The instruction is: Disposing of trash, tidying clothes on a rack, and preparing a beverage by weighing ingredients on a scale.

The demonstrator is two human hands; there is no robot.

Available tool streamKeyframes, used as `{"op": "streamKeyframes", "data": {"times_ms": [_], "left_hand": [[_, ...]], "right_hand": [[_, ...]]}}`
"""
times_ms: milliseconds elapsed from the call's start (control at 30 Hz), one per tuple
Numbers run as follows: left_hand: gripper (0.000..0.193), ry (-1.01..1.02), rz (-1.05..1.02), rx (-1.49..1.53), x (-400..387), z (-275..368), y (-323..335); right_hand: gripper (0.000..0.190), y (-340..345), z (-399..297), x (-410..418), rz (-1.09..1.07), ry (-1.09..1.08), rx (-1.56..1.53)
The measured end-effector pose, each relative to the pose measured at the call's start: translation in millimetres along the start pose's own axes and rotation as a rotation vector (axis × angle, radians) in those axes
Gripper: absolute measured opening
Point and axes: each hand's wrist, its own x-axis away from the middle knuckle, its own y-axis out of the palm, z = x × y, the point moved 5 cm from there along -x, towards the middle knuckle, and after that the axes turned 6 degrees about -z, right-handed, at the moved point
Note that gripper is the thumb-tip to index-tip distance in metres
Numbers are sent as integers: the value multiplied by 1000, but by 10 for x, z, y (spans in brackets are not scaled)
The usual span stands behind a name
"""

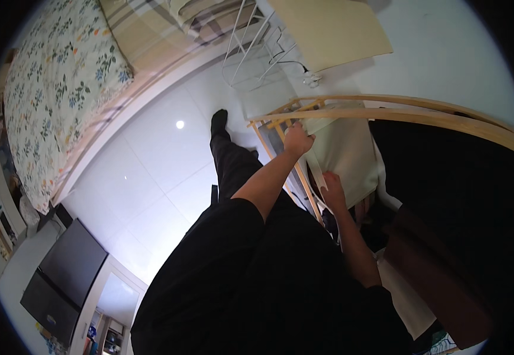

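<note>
A cream cloth piece, perhaps a bag or a garment, hangs at the wooden clothes rack. My left hand is closed on its upper edge, close to the rack's end. Lower down, my right hand grips a strap-like band along the near edge of the same cloth. Between the two hands the band is stretched, with a dark gap beside it. My fingers hide the exact points of grip.
Black clothing and a dark brown garment hang to the right. A white wire stand is near the wall. At left are a bed with a floral cover and a dark cabinet-like object. Pale tiles cover the floor.
</note>
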Motion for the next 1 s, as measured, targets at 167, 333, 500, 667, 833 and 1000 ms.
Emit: {"op": "streamKeyframes", "data": {"times_ms": [167,333,500,667,833,1000], "left_hand": [[46,388,72,-203,232,202,18],[50,307,59,-157,215,-10,55],[85,-247,-311,159,211,-385,326],[84,-346,-409,408,666,-409,657],[56,-305,-283,528,675,-324,780],[56,-307,-315,594,576,-332,903]], "right_hand": [[54,84,340,172,-101,39,300],[66,242,721,637,-61,156,-218],[59,225,597,759,70,285,-117],[43,49,148,574,227,208,-67],[44,-16,-8,333,219,256,11],[42,-48,67,264,168,295,85]]}}
